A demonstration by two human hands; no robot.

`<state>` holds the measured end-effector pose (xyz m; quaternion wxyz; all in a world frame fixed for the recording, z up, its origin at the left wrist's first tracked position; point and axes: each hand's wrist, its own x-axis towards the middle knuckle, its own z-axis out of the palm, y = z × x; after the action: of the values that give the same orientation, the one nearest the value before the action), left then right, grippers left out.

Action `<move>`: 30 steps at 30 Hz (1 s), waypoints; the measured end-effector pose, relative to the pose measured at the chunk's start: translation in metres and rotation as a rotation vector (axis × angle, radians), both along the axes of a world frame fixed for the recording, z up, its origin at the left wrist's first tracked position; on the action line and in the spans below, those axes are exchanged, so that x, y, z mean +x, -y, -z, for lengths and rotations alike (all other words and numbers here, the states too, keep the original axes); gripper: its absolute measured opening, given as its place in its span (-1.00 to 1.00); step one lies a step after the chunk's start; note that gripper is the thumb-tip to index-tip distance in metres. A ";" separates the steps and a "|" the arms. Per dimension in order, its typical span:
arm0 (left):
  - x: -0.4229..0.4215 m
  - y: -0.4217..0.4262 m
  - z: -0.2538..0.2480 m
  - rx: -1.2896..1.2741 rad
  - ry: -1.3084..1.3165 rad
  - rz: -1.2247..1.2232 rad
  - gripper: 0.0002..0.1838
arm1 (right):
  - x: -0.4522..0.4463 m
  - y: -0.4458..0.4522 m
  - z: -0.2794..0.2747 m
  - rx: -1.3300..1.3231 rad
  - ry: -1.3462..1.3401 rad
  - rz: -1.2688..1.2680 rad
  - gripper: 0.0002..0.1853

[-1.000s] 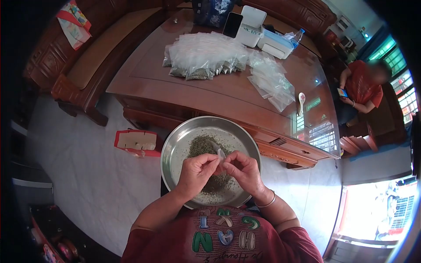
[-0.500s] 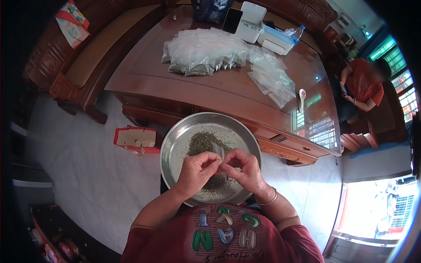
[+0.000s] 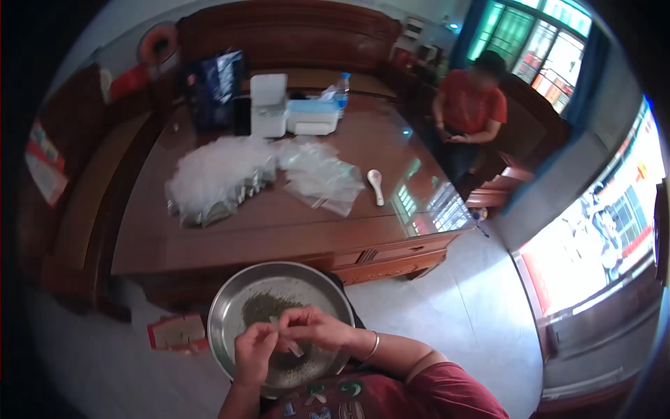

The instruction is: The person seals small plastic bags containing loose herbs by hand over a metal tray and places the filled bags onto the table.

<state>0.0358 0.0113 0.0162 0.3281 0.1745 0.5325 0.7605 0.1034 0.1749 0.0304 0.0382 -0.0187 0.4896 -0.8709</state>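
Over a round steel tray (image 3: 220, 312) my two hands meet at the fingertips. My left hand (image 3: 255, 353) pinches one side of a small clear bag (image 3: 296, 348), and my right hand (image 3: 312, 329), with a bangle at the wrist, pinches it from the other side. The fingers cover much of the bag. Below them, dried green herb bits (image 3: 269, 307) lie in a loose pile in the tray.
On the wooden table (image 3: 279, 241) are a heap of filled bags (image 3: 220, 178), flat clear bags (image 3: 324, 178), a spoon (image 3: 376, 187), white boxes, a bottle and a dark bag. A red box (image 3: 177, 332) stands on the floor. A person (image 3: 471, 108) sits at the right.
The view has swung up and to the right, so the tray and hands appear lower and further left. Both hands still pinch the small bag.
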 end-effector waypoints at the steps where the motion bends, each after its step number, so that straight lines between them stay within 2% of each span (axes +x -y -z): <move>1: 0.002 -0.001 -0.002 0.007 -0.014 0.025 -0.93 | 0.001 0.003 0.001 -0.041 0.003 -0.014 -0.92; 3: 0.003 0.001 -0.007 0.097 0.126 0.036 -0.96 | 0.000 0.006 0.001 -0.133 0.013 -0.069 -0.91; 9: 0.009 0.000 -0.006 0.073 0.078 0.028 -0.96 | 0.003 0.005 -0.001 -0.143 -0.019 -0.114 -0.91; 13: 0.008 -0.004 -0.014 -0.078 -0.086 -0.033 -0.96 | 0.003 0.004 -0.005 0.087 -0.063 -0.058 -0.91; 16: 0.003 -0.007 -0.018 -0.078 -0.056 0.023 -0.95 | 0.002 0.001 -0.005 0.064 -0.057 -0.048 -0.92; 20: 0.000 -0.004 -0.022 -0.097 -0.009 0.085 -0.93 | 0.003 0.004 0.001 -0.097 0.034 -0.054 -0.93; 23: -0.002 -0.006 -0.008 0.053 0.141 0.095 -0.92 | 0.002 0.004 0.002 -0.203 0.100 -0.016 -0.94; 26: -0.001 -0.010 -0.011 0.034 0.150 0.031 -0.92 | -0.001 0.000 0.013 -0.215 0.145 -0.054 -0.96; 28: -0.004 -0.013 -0.004 -0.017 0.083 0.039 -0.93 | -0.004 -0.002 0.016 -0.075 0.172 0.056 -0.97; 30: -0.007 -0.014 -0.003 -0.023 0.107 0.034 -0.93 | -0.006 -0.004 0.022 -0.074 0.179 0.036 -0.99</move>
<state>0.0288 0.0248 0.0197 0.3708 0.1387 0.5199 0.7570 0.0972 0.1791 0.0083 0.0656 0.0663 0.4519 -0.8872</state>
